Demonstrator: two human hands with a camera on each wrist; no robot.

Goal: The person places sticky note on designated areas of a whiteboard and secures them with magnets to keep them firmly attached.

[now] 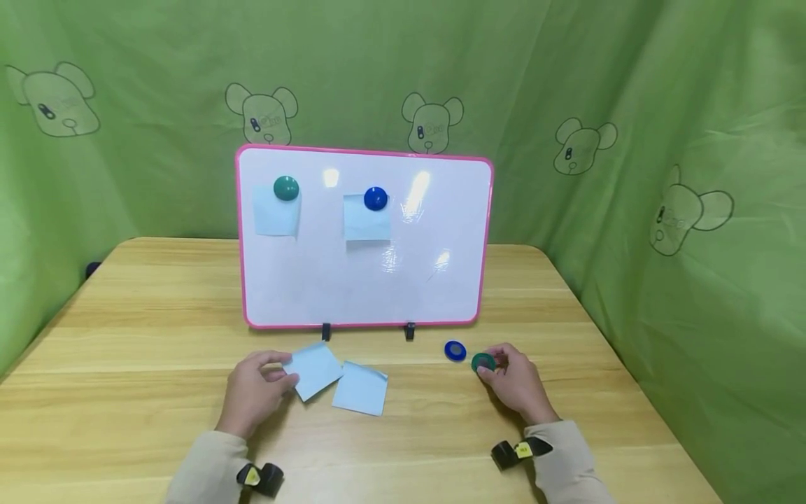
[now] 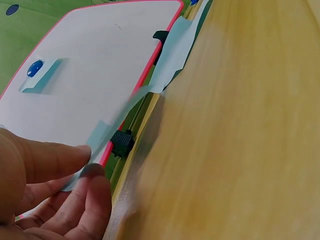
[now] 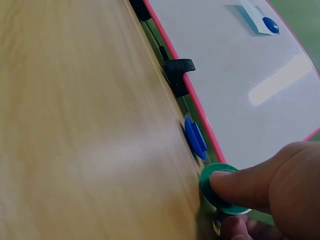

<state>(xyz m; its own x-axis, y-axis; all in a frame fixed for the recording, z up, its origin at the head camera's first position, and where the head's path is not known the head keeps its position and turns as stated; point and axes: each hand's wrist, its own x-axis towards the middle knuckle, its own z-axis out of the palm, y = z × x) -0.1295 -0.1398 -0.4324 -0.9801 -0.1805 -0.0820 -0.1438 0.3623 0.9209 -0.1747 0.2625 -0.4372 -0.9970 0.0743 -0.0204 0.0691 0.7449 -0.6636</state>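
My left hand [image 1: 255, 392] pinches a light blue sticky note [image 1: 313, 371] by its left edge, thumb against fingers. In the left wrist view that note [image 2: 122, 112] slants up from the fingertips. A second blue sticky note [image 1: 362, 389] lies on the table just right of it. My right hand [image 1: 518, 381] grips a round green magnet [image 1: 483, 362] between thumb and fingers; in the right wrist view the thumb presses on the green magnet [image 3: 206, 187]. Beside it a blue magnet [image 1: 455, 351] lies on the table with its grey underside up.
A pink-framed whiteboard [image 1: 378, 287] stands behind the hands on black feet [image 1: 410, 331]. On it, a green magnet [image 1: 286, 187] holds one blue note [image 1: 276, 215] and a blue magnet [image 1: 376, 199] holds another note [image 1: 366, 225]. Green curtains [image 1: 516, 70] surround the wooden table [image 1: 434, 441].
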